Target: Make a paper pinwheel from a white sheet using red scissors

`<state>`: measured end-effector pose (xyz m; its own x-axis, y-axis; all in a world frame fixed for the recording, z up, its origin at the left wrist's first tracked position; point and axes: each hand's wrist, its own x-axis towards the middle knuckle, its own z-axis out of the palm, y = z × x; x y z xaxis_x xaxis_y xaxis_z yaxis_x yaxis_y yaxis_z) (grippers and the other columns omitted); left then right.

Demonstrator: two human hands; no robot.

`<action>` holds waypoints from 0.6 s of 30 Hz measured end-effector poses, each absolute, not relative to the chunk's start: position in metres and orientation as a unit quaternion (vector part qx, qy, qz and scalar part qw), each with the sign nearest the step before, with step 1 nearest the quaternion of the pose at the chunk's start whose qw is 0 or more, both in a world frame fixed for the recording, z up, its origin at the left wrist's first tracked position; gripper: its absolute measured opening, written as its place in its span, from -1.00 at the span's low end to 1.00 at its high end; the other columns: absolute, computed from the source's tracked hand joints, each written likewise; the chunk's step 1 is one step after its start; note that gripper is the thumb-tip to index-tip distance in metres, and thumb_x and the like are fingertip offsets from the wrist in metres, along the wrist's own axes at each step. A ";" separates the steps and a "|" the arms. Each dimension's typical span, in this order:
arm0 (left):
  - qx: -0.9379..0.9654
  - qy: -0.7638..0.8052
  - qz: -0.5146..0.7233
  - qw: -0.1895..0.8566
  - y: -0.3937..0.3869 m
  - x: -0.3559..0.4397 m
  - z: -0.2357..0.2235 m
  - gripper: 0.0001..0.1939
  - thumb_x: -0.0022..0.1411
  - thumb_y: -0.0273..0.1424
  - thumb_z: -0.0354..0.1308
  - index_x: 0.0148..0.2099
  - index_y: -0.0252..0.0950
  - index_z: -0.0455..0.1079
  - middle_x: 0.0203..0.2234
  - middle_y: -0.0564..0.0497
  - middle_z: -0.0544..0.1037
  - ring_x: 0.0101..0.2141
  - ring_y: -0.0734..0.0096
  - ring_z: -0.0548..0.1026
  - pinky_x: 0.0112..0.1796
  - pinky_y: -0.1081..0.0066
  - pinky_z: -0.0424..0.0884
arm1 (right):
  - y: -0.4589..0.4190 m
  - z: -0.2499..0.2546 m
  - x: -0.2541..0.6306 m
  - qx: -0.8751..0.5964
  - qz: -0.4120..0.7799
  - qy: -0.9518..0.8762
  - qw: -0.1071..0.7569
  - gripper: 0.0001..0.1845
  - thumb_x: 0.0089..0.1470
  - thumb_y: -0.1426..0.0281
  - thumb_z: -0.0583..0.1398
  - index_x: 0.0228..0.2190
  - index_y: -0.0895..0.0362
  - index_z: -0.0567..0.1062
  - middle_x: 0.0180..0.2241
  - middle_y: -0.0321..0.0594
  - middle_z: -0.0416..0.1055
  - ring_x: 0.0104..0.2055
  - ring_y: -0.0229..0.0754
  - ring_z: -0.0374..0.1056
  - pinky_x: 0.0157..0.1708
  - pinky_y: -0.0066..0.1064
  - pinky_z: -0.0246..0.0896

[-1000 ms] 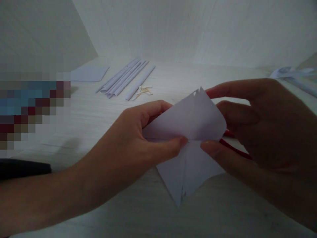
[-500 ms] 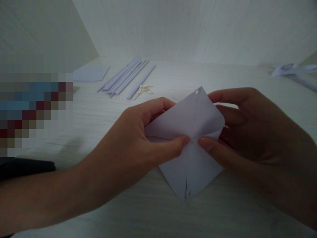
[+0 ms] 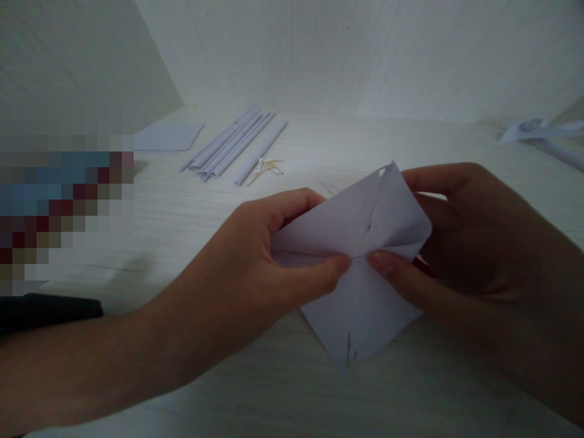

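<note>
Between both hands is a folded piece of white paper (image 3: 347,213), roughly diamond-shaped, with creases meeting near its middle. Small gaps or tears show at its top and bottom corners. My left hand (image 3: 274,249) grips it from the left, thumb pressed flat near the centre and fingers behind. From the other side, my right hand (image 3: 460,255) holds it with its thumb close to the left thumb and its fingers around the back right edge. A small dark red thing, too hidden to name, shows beneath the right thumb.
Several rolled paper tubes (image 3: 232,143) lie at the back, beside a small heap of cotton swabs (image 3: 268,167). Flat paper (image 3: 168,137) rests further left. At the far right are a paper piece (image 3: 524,131) and another tube. A black object (image 3: 50,309) sits by my left forearm.
The paper's top corner has swung right, and the upper crease has opened into a narrow gap. Both hands have shifted slightly right, keeping their hold.
</note>
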<state>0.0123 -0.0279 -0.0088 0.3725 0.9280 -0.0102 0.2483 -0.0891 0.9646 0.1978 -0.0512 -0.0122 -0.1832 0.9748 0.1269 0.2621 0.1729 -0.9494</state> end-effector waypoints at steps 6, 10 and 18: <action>0.646 0.428 0.376 0.508 -0.023 0.015 -0.014 -0.84 -0.10 -0.50 0.30 -0.38 -0.19 0.53 -0.56 0.24 0.59 -0.53 0.45 0.53 -0.62 0.61 0.40 | -0.052 -0.012 0.197 -0.477 0.429 -0.641 0.421 -0.62 0.00 0.41 0.28 -0.17 -0.16 0.32 -0.26 -0.43 0.50 -0.40 -0.25 0.47 -0.58 -0.50 0.43; 0.643 0.427 0.378 0.511 -0.024 0.014 -0.013 -0.80 -0.10 -0.53 0.31 -0.35 -0.18 0.54 -0.52 0.24 0.62 -0.52 0.48 0.54 -0.60 0.64 0.40 | -0.052 -0.011 0.197 -0.484 0.429 -0.638 0.418 -0.62 -0.03 0.38 0.31 -0.20 -0.18 0.32 -0.30 -0.44 0.50 -0.45 -0.24 0.45 -0.64 -0.50 0.39; 0.635 0.457 0.319 0.535 -0.029 0.014 -0.006 -0.75 0.04 -0.51 0.23 -0.22 -0.10 0.49 -0.44 0.24 0.61 -0.46 0.47 0.57 -0.54 0.64 0.42 | -0.052 -0.012 0.199 -0.477 0.448 -0.636 0.410 -0.52 -0.10 0.43 0.36 -0.15 -0.20 0.38 -0.24 -0.41 0.50 -0.34 -0.22 0.50 -0.44 -0.52 0.54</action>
<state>0.0138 -0.0285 -0.0062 0.3783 0.9217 -0.0852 0.2396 -0.0086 0.9708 0.1988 -0.0522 -0.0124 -0.2097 0.9733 0.0936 0.2392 0.1439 -0.9602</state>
